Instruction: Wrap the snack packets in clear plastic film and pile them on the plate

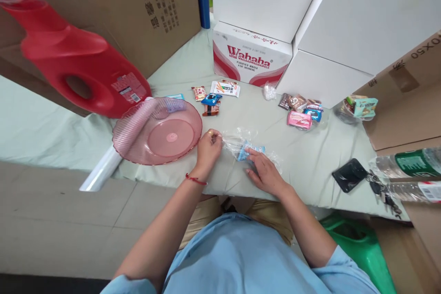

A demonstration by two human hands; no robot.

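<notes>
My left hand (209, 149), with a ring and a red cord at the wrist, pinches the gathered end of a thin clear plastic film (231, 141). The film lies crumpled on the cloth-covered table around a small blue snack packet (244, 152). On that packet rest the stretched fingers of my right hand (264, 169), spread apart. Whether the film is a bag or a loose sheet, I cannot tell. Left of my left hand is a pink ribbed clear plate (195, 135), tilted over a roll of clear plastic (102, 169).
Several wrapped snacks (211, 99) lie ahead; more snacks (299, 120) sit at the right beside a crumpled clear ball (269, 92). A large red jug (86, 50), a Wahaba box (251, 57) and white boxes border the back. A black wallet-like item (349, 175), keys and bottles (409, 164) lie right.
</notes>
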